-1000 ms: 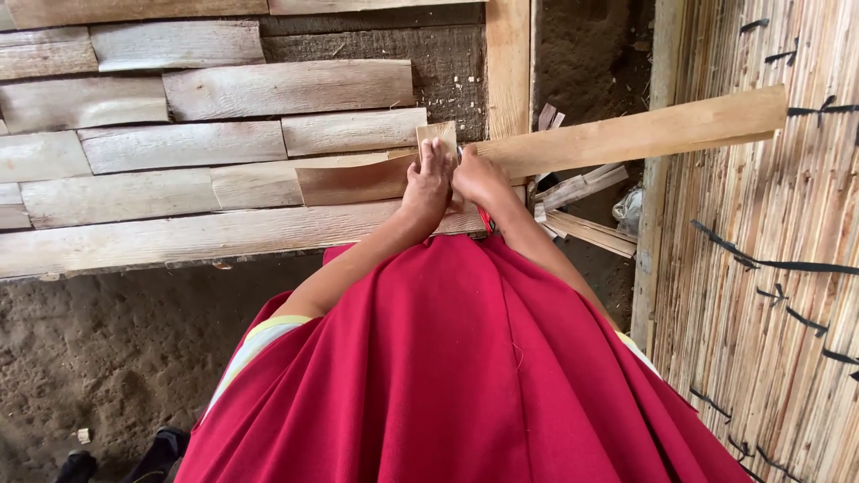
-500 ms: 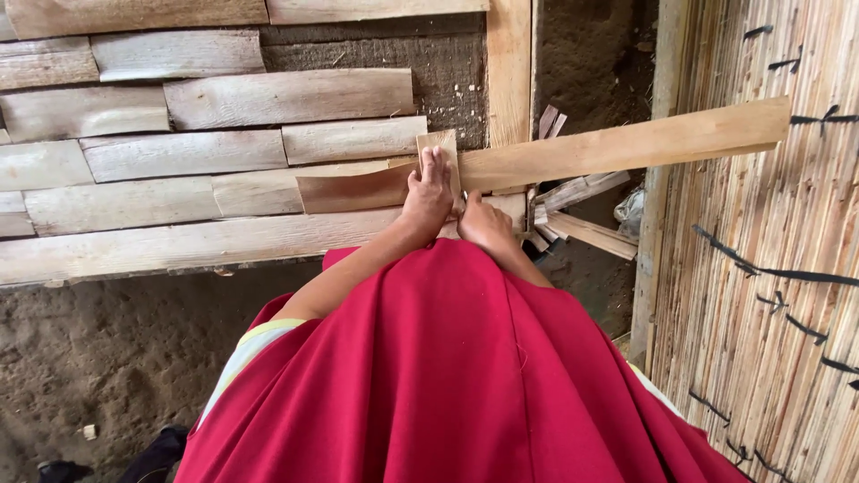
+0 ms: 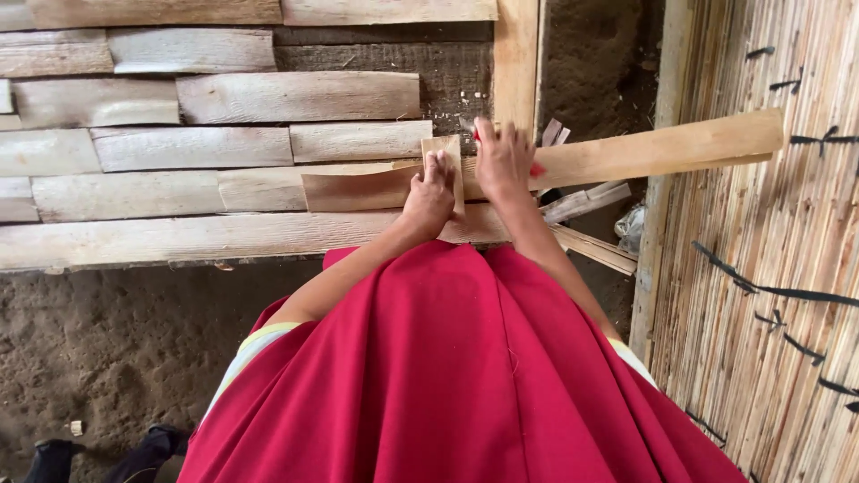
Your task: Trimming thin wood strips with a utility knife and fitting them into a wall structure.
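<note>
two hands on a long wood plank (image 3: 626,156): left hand (image 3: 429,199) pins a small wood block (image 3: 445,152), right hand (image 3: 503,159) at 3 o'clock clutches a red pencil (image 3: 537,170).

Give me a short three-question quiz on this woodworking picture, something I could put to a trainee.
1. True or false: the left hand rests on a small upright wood block set against the long plank.
2. What colour is the slim thing under the right hand? A) red B) blue C) green
3. Which side of the picture shows the cane wall?

Key: 1 true. 2 A, red; what the thing is cannot be told. 3 The right side.
</note>
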